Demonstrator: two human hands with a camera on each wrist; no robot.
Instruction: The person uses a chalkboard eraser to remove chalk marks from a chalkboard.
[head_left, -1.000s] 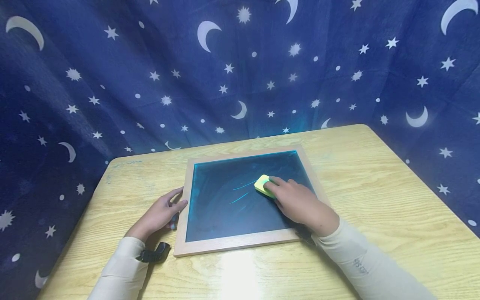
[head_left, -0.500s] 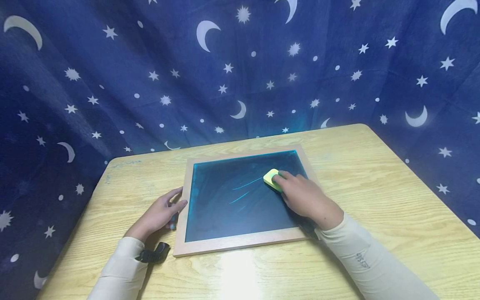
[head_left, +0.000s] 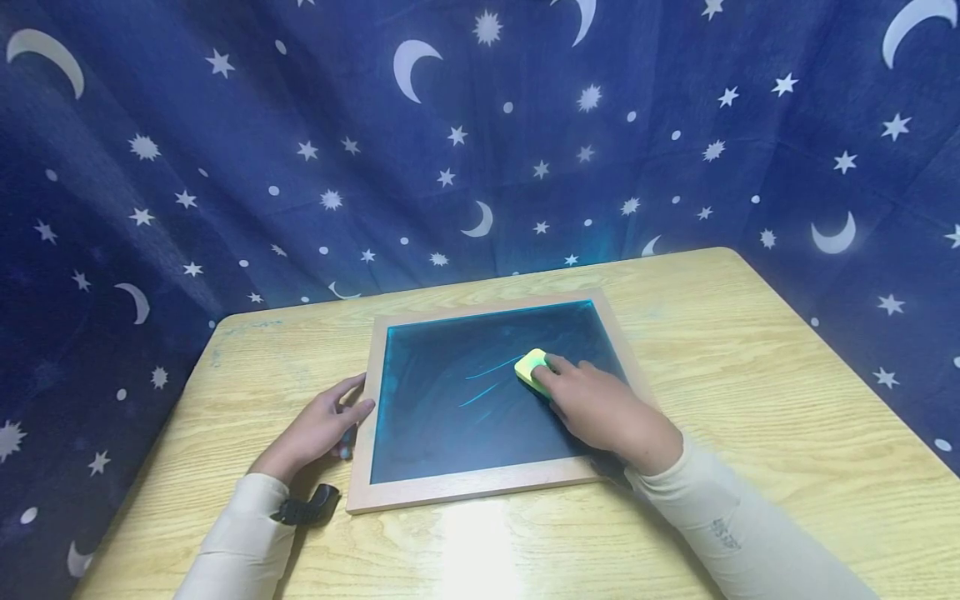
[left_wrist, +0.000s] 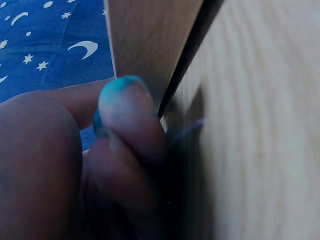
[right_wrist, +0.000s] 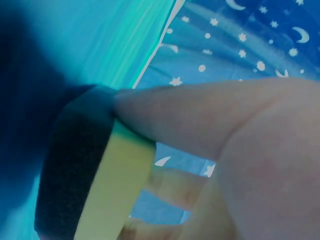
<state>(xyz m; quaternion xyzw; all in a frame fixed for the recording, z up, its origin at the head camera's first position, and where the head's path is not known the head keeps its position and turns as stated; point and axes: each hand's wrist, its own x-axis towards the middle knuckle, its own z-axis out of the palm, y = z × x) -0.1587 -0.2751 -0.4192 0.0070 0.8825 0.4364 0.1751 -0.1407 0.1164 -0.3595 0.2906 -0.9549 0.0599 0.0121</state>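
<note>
A chalkboard with a pale wooden frame lies on the table, with a few thin blue-green chalk lines near its middle. My right hand grips a yellow chalkboard eraser against the dark surface. In the right wrist view, the eraser's black felt side faces the board, and a finger lies along its edge. At the board's left side, my left hand holds the frame, its thumb over the edge. Curled fingers with teal-stained tips show beside the frame's side in the left wrist view.
The light wooden table extends around the board, with faint blue smudges at its far left corner. A dark blue curtain with moons and stars hangs behind and beside it. A black strap sits at my left wrist.
My right hand slid the eraser up and to the right, then back down to the left, near where it was a second ago. The left hand and the board have stayed put.
</note>
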